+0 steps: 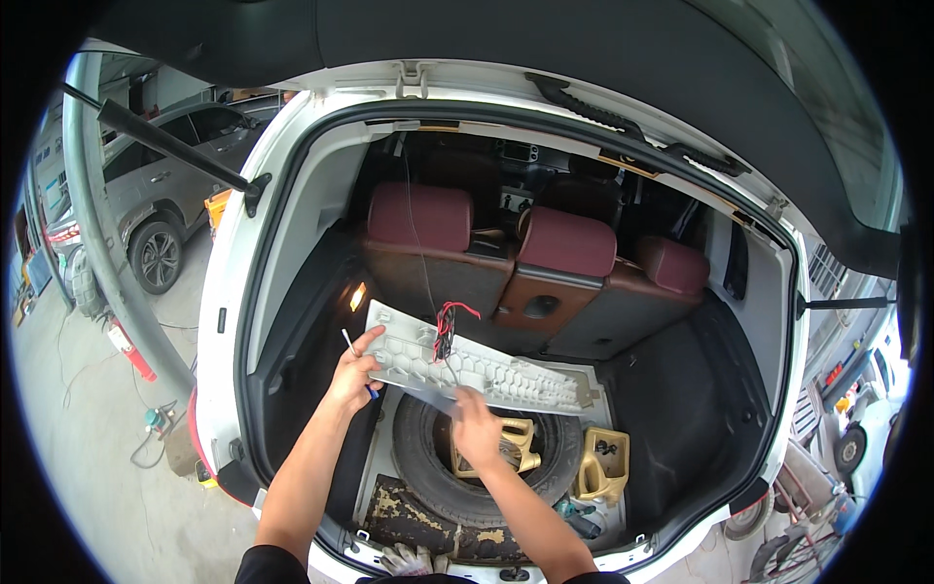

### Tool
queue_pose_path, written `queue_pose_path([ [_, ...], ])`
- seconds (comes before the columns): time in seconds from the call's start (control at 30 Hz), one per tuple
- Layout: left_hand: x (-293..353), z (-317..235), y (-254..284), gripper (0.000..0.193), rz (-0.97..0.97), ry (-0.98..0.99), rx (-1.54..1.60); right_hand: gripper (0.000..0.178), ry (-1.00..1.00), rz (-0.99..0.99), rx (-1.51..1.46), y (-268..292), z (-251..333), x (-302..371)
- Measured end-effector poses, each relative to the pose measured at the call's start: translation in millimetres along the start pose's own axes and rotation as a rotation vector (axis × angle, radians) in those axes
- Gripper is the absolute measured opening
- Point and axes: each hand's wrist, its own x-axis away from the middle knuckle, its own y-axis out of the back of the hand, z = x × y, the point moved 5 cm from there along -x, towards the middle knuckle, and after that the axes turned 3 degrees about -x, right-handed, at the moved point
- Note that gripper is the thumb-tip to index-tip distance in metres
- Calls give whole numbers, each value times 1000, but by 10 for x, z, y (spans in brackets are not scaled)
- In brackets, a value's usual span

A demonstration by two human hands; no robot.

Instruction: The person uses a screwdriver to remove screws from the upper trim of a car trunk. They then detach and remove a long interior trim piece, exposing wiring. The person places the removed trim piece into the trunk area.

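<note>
My left hand (pixel 352 378) is closed on the left end of a long pale trim panel (pixel 477 368), its honeycomb-ribbed inner side facing up. The same hand also grips a slim screwdriver (pixel 373 392); its thin shaft sticks up past my fingers and its blue end shows below. My right hand (pixel 477 428) is closed at the panel's near edge. From its fingers a blurred grey strip (pixel 428 398) reaches left along the panel; its kind is unclear. A bundle of black and red wire (pixel 445 331) hangs over the panel's far edge.
Beneath the panel lies a spare tyre (pixel 418 467) in the car's boot. Cut-open tan jugs (pixel 603 465) sit in and beside it, the right one holding small dark parts. Gloves (pixel 413 561) lie at the sill. Folded-up seatbacks (pixel 438 273) stand behind; the raised tailgate (pixel 486 34) hangs overhead.
</note>
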Motion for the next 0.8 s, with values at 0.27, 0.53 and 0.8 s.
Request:
queue_pose_path([
  [0.27, 95, 38, 158, 65, -64, -23, -68, 36, -401, 55, -467, -448, -426, -16],
  [0.53, 336, 248, 456, 60, -105, 35, -107, 24, -513, 223, -589, -350, -247, 64],
  [0.8, 722, 830, 932, 53, -176, 130, -74, 22, -701, 287, -845, 611, 66, -369],
])
